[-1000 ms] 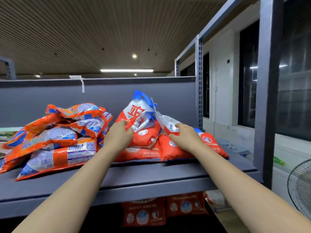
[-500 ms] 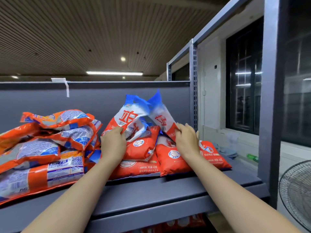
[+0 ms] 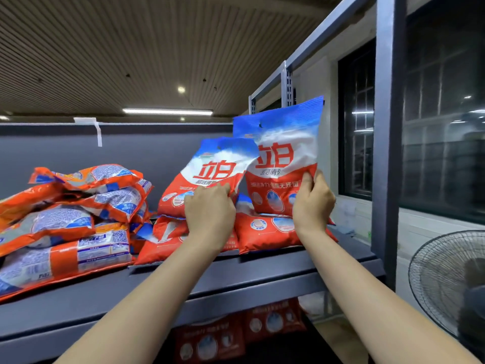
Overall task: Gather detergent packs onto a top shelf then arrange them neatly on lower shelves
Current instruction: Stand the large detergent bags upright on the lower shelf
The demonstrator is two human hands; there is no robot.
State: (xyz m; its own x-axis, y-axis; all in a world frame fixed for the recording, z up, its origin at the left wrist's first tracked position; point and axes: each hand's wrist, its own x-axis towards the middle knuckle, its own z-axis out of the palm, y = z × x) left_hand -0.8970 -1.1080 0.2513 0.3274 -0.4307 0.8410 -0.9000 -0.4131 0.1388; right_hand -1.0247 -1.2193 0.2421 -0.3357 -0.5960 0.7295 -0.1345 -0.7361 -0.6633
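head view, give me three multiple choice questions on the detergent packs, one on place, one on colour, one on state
1. Where does the messy heap of packs lie?
A. left part of the top shelf
B. on the floor
C. on the fan

2. What colour is the top band of the pack in the right hand?
A. green
B. blue
C. black

3. How is the pack in the left hand held?
A. flat under a palm
B. hanging from a hook
C. lifted upright, pinched near its lower edge

Answers:
1 A, the heap sits left on the shelf.
2 B, the right pack is blue on top.
3 C, the left pack stands raised above the packs lying flat.
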